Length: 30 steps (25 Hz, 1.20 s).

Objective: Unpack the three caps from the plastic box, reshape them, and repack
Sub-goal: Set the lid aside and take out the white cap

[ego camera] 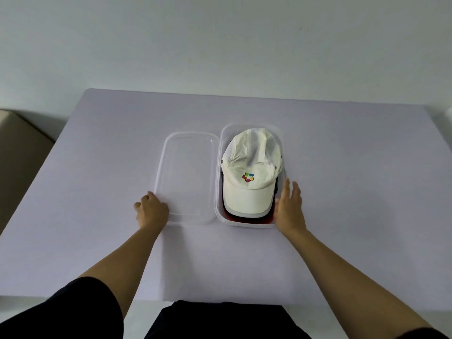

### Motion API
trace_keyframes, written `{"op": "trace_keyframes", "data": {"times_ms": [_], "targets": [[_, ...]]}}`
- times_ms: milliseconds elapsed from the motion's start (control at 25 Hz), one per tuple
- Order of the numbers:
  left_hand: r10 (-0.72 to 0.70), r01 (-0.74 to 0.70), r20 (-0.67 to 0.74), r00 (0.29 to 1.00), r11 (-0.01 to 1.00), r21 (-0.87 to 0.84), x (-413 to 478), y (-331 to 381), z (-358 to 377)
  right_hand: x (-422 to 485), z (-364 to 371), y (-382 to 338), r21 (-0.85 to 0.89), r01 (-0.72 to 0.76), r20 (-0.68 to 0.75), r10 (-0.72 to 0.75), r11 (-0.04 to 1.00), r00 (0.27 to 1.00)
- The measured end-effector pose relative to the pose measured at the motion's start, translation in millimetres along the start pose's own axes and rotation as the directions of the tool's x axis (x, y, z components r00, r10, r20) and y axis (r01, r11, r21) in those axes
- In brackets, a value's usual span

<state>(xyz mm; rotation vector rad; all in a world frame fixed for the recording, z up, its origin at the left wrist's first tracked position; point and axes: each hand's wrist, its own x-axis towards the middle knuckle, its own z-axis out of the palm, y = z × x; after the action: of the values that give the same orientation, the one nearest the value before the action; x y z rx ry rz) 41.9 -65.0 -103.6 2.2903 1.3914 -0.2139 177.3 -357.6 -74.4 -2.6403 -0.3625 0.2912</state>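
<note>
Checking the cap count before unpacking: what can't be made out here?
Head view:
Caps under the white cap: it covers them; only dark and red brim edges show, count unclear.
Left hand: its back hides whether it grips the lid.
Right hand: contact with the plastic box unclear.

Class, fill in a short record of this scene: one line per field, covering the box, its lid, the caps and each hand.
box: clear plastic, open, on the table
lid: off, flat on the table, left of the box
white cap: top of the stack in the box, brim toward the person
red cap: under the white cap, only its edge shows
left hand: curled fingers on the lid's near left corner
right hand: open, fingers straight, at the box's right wall
caps unpacked: none yet
</note>
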Motion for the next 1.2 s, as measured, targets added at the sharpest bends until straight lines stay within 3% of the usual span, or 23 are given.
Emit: {"op": "trace_keyframes", "data": {"times_ms": [40, 120, 200, 280, 400, 560, 960, 1120, 1200], "targets": [[0.019, -0.020, -0.023, 1.000, 0.999, -0.045, -6, 8, 1, 2, 1, 0, -0.106, 0.123, -0.029, -0.127, 0.987, 0.991], [0.161, -0.170, -0.070, 0.984, 0.975, -0.145, -19, 31, 4, 7, -2, -2, -0.239, 0.315, 0.059, -0.310, 0.919, 0.949], [0.330, -0.337, -0.070, 0.941, 0.913, -0.229, -33, 57, 10, 9, -9, -8, -0.253, 0.368, 0.150, -0.340, 0.895, 0.928], [0.428, -0.416, -0.030, 0.903, 0.859, -0.298, -47, 81, 18, 11, -14, -11, -0.250, 0.405, 0.202, -0.362, 0.880, 0.910], [0.438, -0.372, 0.108, 0.893, 0.850, -0.372, -66, 102, 29, 14, -17, -15, -0.198, 0.385, 0.391, -0.287, 0.902, 0.874], [0.381, -0.312, 0.136, 0.914, 0.878, -0.362, -74, 107, 36, 20, -17, -13, -0.240, 0.407, 0.474, -0.259, 0.881, 0.842], [0.419, -0.384, 0.118, 0.900, 0.893, -0.234, -72, 105, 38, 29, -38, -20, -0.279, 0.512, 0.466, -0.352, 0.812, 0.812], [0.399, -0.382, 0.141, 0.906, 0.915, -0.130, -72, 105, 37, 25, -38, -29, -0.355, 0.466, 0.359, -0.342, 0.811, 0.868], [0.387, -0.361, 0.133, 0.912, 0.914, -0.183, -72, 106, 36, 24, -34, -32, -0.336, 0.433, 0.266, -0.357, 0.836, 0.895]]}}
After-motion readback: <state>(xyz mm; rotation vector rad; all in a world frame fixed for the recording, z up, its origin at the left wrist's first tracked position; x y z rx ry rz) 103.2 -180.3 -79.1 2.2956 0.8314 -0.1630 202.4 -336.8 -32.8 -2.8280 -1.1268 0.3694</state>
